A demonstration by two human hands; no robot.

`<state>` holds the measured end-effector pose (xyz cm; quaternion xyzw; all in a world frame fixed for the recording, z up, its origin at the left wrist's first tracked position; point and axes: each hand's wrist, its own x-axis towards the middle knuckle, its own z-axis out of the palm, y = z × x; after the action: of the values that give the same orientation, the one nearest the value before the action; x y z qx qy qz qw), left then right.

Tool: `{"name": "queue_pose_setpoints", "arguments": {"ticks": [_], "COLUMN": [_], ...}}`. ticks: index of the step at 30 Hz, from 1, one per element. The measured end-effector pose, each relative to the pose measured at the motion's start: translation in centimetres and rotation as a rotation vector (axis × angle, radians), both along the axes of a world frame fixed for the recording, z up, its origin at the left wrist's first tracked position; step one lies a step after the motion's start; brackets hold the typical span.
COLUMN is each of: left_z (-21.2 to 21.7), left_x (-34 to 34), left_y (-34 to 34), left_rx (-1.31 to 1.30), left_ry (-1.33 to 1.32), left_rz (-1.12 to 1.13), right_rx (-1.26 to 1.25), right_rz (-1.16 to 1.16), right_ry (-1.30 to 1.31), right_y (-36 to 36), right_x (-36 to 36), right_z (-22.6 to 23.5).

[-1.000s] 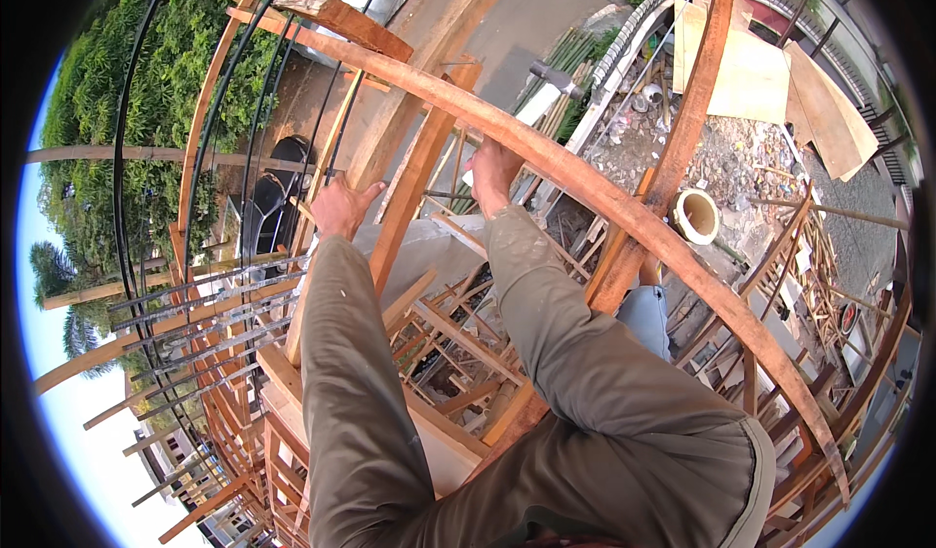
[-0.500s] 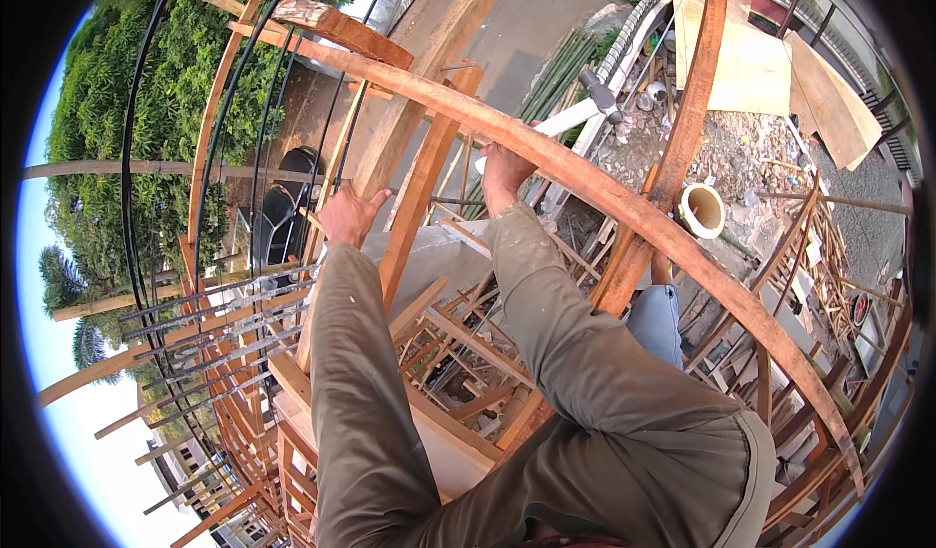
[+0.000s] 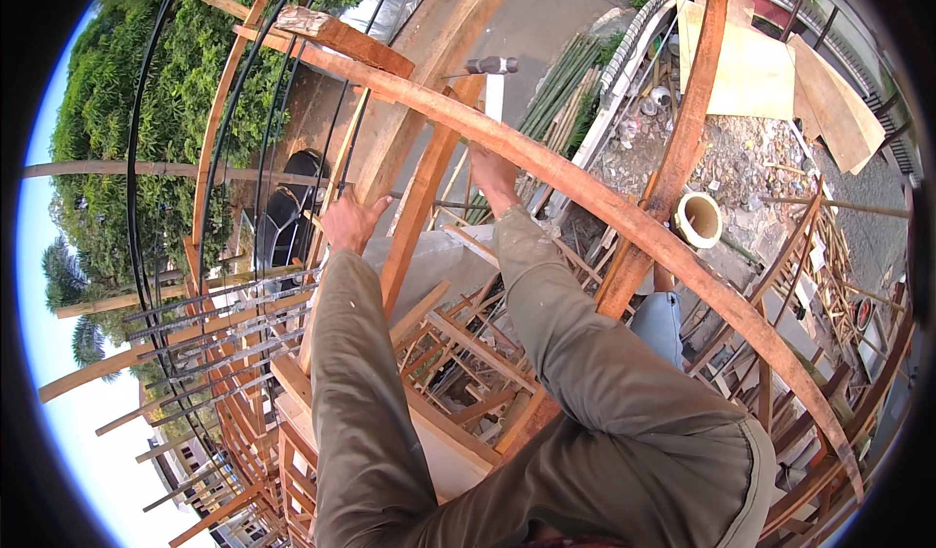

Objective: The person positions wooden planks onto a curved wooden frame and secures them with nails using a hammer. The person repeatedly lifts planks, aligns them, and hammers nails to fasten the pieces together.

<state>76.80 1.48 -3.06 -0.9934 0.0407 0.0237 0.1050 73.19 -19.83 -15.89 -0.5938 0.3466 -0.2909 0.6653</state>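
An outdoor construction site: timber scaffolding (image 3: 458, 353), steel rebar (image 3: 210, 304), rubble (image 3: 751, 158) below.

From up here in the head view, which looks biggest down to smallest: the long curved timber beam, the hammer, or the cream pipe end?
1. Curved timber beam, by far.
2. Hammer and cream pipe end look alike; differing distance makes ranking unsure.

One hammer (image 3: 490, 85), two hands, one round pipe end (image 3: 698, 219), one parked motorbike (image 3: 285, 212).
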Motion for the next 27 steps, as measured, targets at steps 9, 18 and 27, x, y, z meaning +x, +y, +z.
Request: {"name": "queue_pose_setpoints", "arguments": {"ticks": [9,18,27], "left_z": [-0.7,-0.6,-0.6], "left_x": [-0.3,-0.6,-1.0], "left_y": [1.1,2.1,2.1], "left_rx": [-0.002,-0.005,-0.025], "left_ry": [-0.018,0.019,0.035], "left_rz": [-0.006,0.003,0.011], "right_rx": [0.476,0.701,0.79], "right_rz": [-0.048,-0.432,-0.262], "right_ry": [-0.161,-0.279,-0.116], "right_y": [2.0,-0.1,0.8], "right_x": [-0.6,0.2,-1.0], "right_z": [-1.3,-0.4,1.2]}}
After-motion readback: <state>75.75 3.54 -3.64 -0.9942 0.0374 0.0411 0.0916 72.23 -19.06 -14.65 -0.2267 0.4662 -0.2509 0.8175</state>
